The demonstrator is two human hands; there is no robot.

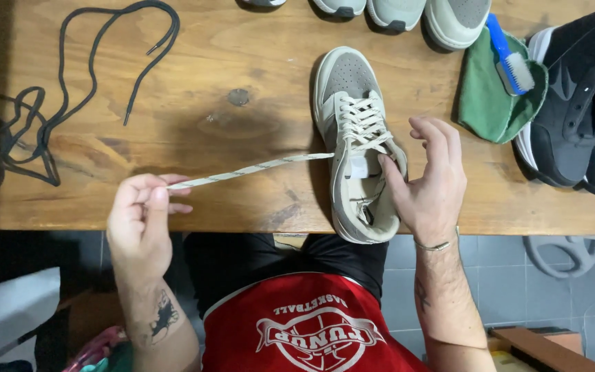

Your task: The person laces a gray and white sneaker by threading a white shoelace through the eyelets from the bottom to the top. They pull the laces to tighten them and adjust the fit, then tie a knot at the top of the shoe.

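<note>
A grey and cream sneaker [352,103] lies on the wooden table [242,62], its heel over the near edge. A cream shoelace [256,167] runs taut from its eyelets out to the left. My left hand [142,220] pinches the free end of that lace, pulled out to the left. My right hand [432,182] rests on the shoe's right side near the collar, thumb pressed at the tongue, fingers spread above.
Loose black laces [70,89] lie at the table's left. A green cloth [494,96] with a blue brush [511,58] sits right of the shoe. Black sneakers [580,103] stand at the far right, several pale shoes [401,14] along the back edge.
</note>
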